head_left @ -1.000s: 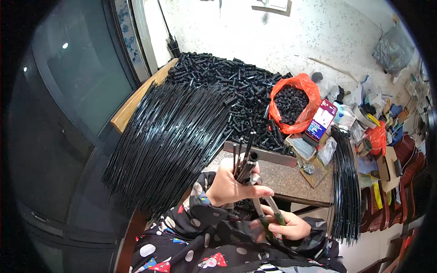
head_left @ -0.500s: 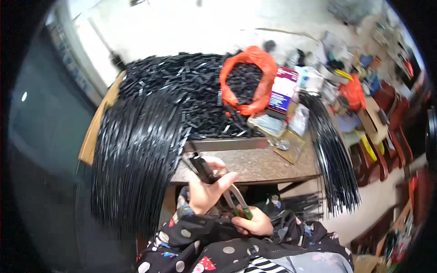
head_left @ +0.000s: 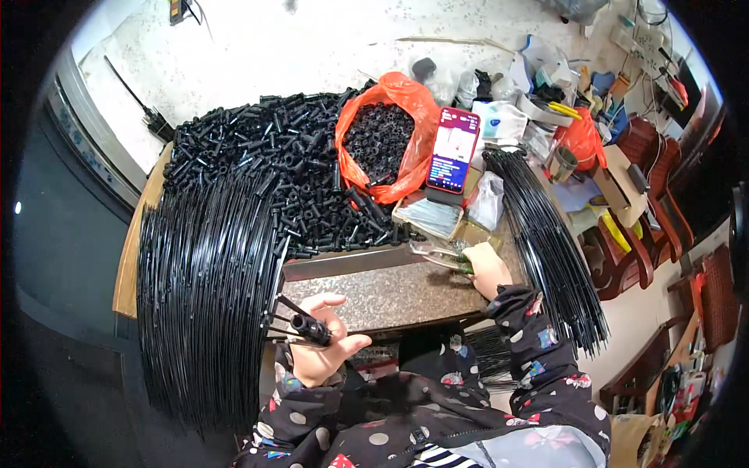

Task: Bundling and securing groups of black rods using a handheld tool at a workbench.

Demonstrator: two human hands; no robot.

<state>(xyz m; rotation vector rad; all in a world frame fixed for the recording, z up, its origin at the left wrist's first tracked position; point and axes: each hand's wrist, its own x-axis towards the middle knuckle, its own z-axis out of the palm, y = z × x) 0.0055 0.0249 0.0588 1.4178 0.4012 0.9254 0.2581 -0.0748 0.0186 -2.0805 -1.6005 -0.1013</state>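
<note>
In front of my body, my left hand (head_left: 318, 357) is closed round a black cylindrical plastic part (head_left: 312, 329). Several thin black rods stick out of that part toward the far left. My right hand (head_left: 488, 270) grips a pair of pliers (head_left: 443, 257) with green handles, low over the right side of the table (head_left: 382, 295). The pliers' metal jaws point left, apart from the left hand and its part. A shallow box of thin pale pins (head_left: 429, 216) lies just beyond the pliers.
A thick bundle of long black rods (head_left: 203, 312) hangs over the table's left side, another bundle (head_left: 550, 249) over the right. A heap of black tubular parts (head_left: 250, 148) fills the back left. Beside it stand an orange-red bag (head_left: 425, 109) of small black parts and a phone (head_left: 454, 148).
My right hand has carried the pliers away from the part, rightward and farther across the table. My left hand, still holding the part, has moved slightly left and nearer. The view has also shifted.
</note>
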